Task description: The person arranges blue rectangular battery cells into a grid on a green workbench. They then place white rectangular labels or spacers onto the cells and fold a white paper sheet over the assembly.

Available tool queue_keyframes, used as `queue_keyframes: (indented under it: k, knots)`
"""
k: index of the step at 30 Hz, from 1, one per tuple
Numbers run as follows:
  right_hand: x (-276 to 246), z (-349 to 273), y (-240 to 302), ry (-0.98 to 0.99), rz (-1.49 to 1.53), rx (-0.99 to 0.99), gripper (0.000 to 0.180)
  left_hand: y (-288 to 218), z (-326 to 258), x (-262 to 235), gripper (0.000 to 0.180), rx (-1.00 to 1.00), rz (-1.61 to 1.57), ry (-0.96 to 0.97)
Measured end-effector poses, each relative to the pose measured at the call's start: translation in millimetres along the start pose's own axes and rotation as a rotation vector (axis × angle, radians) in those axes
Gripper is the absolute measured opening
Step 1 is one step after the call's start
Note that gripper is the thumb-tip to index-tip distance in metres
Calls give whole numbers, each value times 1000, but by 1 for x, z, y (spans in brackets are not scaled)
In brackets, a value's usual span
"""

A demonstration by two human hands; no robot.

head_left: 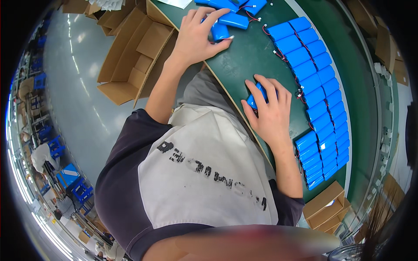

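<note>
1. Dark green flat work table (244, 65) runs from top centre to the lower right of the frame; the person's torso in a white-and-dark shirt fills the lower centre.
2. Open brown cardboard box (130, 48) sits on the grey floor, upper left, just beside the table edge. More flattened brown cartons (324, 209) lie at lower right.
3. Long double row of blue shrink-wrapped rectangular battery packs with red-black leads (320, 95) lies along the right of the table, packs touching side by side, from upper right down to lower right.
4. Loose cluster of the same blue packs (235, 8) lies at top centre, unsorted.
5. Left hand (196, 37), upper centre: fingers curled over one blue pack (220, 31), pressing it to the table at the edge of the loose cluster.
6. Right hand (270, 108), centre: fingers closed around a single blue pack (257, 98), mostly covered, just left of the row.
7. Judgement: step in hand looks like sorting, moving packs from cluster to row. The next move calls for keeping the leads untangled and setting the pack square against its neighbours.
</note>
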State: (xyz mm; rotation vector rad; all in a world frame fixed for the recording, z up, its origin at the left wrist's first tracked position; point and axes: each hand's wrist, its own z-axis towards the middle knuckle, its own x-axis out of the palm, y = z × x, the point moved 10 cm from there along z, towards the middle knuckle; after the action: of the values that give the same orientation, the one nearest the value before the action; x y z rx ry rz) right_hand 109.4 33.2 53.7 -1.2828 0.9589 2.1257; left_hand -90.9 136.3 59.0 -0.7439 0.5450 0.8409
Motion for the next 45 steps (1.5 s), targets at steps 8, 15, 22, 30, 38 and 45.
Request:
queue_keyframes:
  k: [8, 15, 22, 30, 38, 45]
  knots:
    - [-1, -1, -2, 0, 21, 22, 45, -12, -27, -6, 54, -20, 161, -37]
    - [-3, -1, -2, 2, 23, 14, 45, -12, -24, -3, 42, -87, 252, -5]
    - [-3, -1, -2, -2, 23, 6, 45, -18, -2, 13, 36, -71, 440, -48]
    - [-5, -9, -3, -50, -9, 44, 43, -30, -1, 19, 37, 137, 236, 120]
    - [-30, -38, -24, -66, -294, 157, 44, -132, -35, 42, 52, 653, -303, 521]
    - [-58, -79, -53, 16, -308, 233, 63, -196, -34, 86, 69, 898, -435, 636]
